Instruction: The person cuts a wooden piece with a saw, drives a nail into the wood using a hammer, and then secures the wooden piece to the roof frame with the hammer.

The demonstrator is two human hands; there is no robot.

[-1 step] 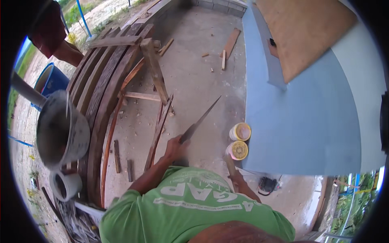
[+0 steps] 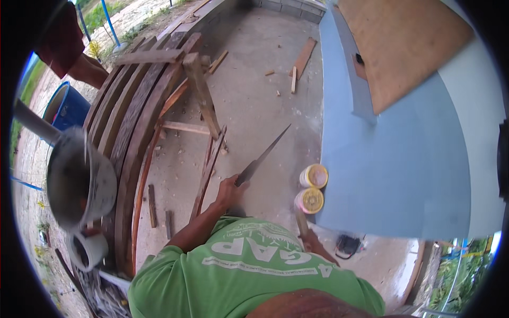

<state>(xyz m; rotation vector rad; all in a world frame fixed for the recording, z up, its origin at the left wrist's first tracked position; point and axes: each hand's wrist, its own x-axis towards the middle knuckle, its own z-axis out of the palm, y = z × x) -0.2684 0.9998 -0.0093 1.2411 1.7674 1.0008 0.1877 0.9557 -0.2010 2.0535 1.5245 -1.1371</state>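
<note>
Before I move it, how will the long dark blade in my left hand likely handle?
The blade may flex, being long and tapering to a thin tip. Its far end could wobble, since your left hand grips only the wider end.

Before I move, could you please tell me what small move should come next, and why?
I would probably draw the wooden piece in your right hand back slightly: in this view its far end appears right by the nearer yellow-rimmed tub, while your left hand holds out a dark tapered blade.
</note>
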